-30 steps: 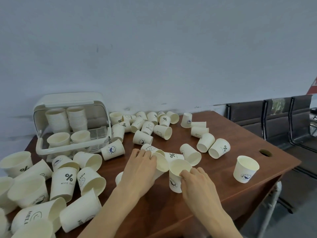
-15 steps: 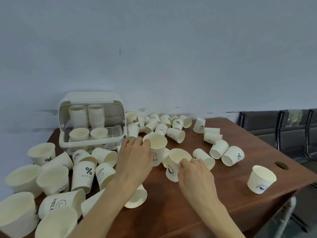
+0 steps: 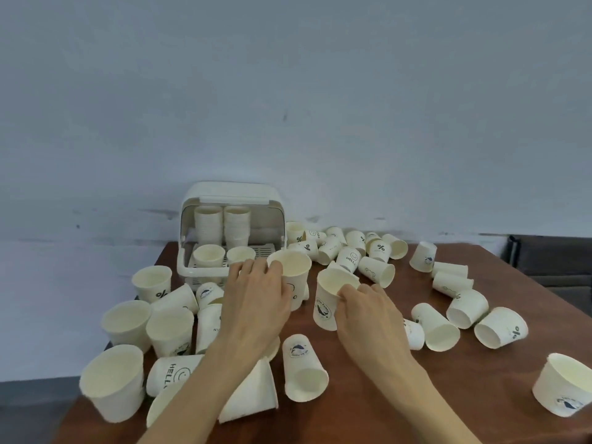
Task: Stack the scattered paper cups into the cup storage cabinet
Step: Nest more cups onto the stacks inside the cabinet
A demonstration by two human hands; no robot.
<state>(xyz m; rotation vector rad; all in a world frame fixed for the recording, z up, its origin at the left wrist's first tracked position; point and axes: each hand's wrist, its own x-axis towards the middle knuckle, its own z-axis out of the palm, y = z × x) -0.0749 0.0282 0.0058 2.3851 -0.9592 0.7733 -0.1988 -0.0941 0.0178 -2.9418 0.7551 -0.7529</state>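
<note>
Left hand [image 3: 256,293] grips an upright cup [image 3: 293,277]; right hand [image 3: 368,312] pinches the rim of another cup [image 3: 326,302]. Cabinet [image 3: 230,232] lies ahead-left (left hand nearer), mouth facing us.

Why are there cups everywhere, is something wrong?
Nothing looks damaged or spilled. Dozens of paper cups just lie tipped over across the table, while a few stand stacked in the cabinet. Both hands each hold one.

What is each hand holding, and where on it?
Left hand grips an upright cup by its side near the rim; right hand pinches another cup at its rim.
</note>
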